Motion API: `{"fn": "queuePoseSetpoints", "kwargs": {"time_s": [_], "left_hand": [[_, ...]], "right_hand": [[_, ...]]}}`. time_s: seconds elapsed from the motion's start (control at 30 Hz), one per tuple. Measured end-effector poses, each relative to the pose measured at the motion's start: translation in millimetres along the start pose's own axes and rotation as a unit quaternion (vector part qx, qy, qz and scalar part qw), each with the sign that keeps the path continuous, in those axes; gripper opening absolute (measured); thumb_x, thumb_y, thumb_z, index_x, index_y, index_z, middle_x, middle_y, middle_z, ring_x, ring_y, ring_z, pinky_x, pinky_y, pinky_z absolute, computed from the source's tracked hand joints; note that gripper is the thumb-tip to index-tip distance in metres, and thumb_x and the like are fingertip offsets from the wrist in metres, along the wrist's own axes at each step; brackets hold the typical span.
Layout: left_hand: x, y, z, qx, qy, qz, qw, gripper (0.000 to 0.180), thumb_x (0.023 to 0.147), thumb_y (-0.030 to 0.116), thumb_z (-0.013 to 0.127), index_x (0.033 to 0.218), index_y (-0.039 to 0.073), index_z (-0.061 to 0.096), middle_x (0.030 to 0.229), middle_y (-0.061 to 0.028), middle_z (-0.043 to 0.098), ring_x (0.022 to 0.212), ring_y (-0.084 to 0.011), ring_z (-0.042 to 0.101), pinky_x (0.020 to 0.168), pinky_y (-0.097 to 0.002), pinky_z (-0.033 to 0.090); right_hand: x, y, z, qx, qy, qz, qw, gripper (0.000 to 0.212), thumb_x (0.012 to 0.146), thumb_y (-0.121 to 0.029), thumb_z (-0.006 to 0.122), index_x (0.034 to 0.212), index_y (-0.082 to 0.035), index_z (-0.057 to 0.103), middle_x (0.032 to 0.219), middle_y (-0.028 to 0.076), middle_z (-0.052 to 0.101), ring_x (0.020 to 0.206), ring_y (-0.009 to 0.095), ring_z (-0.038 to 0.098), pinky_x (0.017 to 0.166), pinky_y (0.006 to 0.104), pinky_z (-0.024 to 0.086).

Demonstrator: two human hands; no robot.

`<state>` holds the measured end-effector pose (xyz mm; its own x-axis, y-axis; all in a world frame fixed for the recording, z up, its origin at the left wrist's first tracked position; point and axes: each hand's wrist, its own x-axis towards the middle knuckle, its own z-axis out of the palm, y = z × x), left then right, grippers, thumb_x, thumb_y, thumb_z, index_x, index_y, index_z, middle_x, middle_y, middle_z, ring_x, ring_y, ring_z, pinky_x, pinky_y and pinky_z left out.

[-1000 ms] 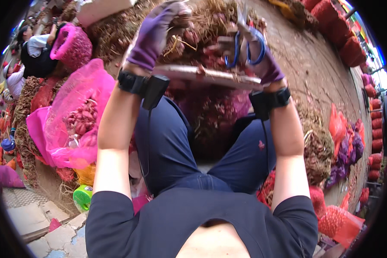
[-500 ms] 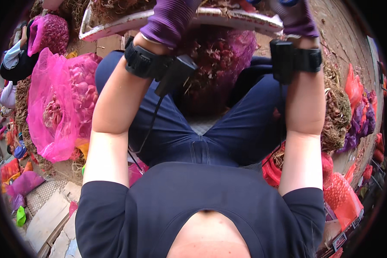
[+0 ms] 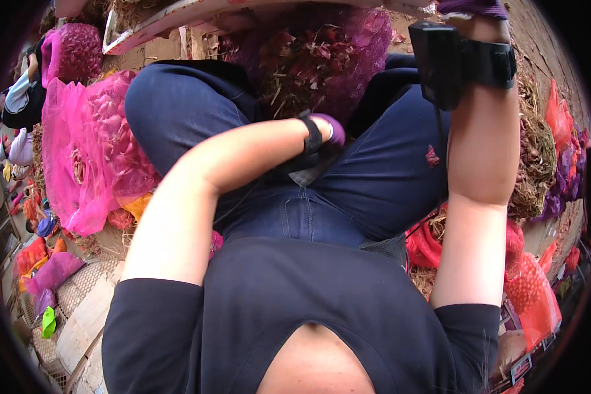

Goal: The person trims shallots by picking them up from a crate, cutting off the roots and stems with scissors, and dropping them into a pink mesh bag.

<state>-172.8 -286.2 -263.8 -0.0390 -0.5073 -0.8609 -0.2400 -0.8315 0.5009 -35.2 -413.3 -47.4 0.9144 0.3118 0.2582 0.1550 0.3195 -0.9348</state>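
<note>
My left hand (image 3: 335,130), in a purple glove, is low between my thighs beside the near side of a purple mesh bag (image 3: 372,49). Only a bit of the glove shows past the wrist strap, so its fingers are hidden. The bag holds reddish skins and dry straw-like bits (image 3: 302,69). My right hand (image 3: 474,8) reaches to the top edge, where just the purple glove cuff is visible and the fingers fall outside the picture. It is nearest the right end of a white, dirt-stained tray (image 3: 171,21) that runs along the top.
Left of my knee stands a pink mesh sack (image 3: 72,157) full of reddish bulbs, with another pink sack (image 3: 79,52) farther off. A heap of dried stalks (image 3: 535,164) and red net bags (image 3: 532,299) lie at the right. Another person (image 3: 21,98) is at the far left.
My left hand has come down from the tray to between my thighs. The right hand has shifted slightly up and to the right. The tray sits higher in the picture.
</note>
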Motion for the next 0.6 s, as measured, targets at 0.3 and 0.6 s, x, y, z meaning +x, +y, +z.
{"fn": "queuePoseSetpoints", "kwargs": {"time_s": [0.3, 0.6], "left_hand": [[61.0, -42.2, 66.8, -0.025, 0.047, -0.039, 0.998, 0.030, 0.081, 0.026, 0.059, 0.098, 0.005, 0.072, 0.091, -0.0059, 0.071, 0.080, -0.0211, 0.065, 0.075, -0.0405, 0.050], [84.7, -42.0, 56.3, -0.045, 0.037, -0.036, 0.998, 0.031, 0.081, 0.027, 0.058, 0.098, 0.006, 0.073, 0.092, -0.0073, 0.071, 0.083, -0.0220, 0.065, 0.076, -0.0408, 0.050]], "right_hand": [[2.7, -10.1, 8.7, 0.042, 0.000, 0.049, 0.998, 0.031, 0.096, -0.027, 0.053, 0.112, -0.001, 0.058, 0.087, 0.006, 0.063, 0.069, 0.010, 0.060, 0.057, 0.0227, 0.048], [52.7, -3.6, 15.1, 0.115, 0.005, 0.118, 0.986, 0.031, 0.095, -0.028, 0.054, 0.108, 0.000, 0.060, 0.083, 0.007, 0.065, 0.064, 0.011, 0.060, 0.053, 0.0225, 0.048]]}}
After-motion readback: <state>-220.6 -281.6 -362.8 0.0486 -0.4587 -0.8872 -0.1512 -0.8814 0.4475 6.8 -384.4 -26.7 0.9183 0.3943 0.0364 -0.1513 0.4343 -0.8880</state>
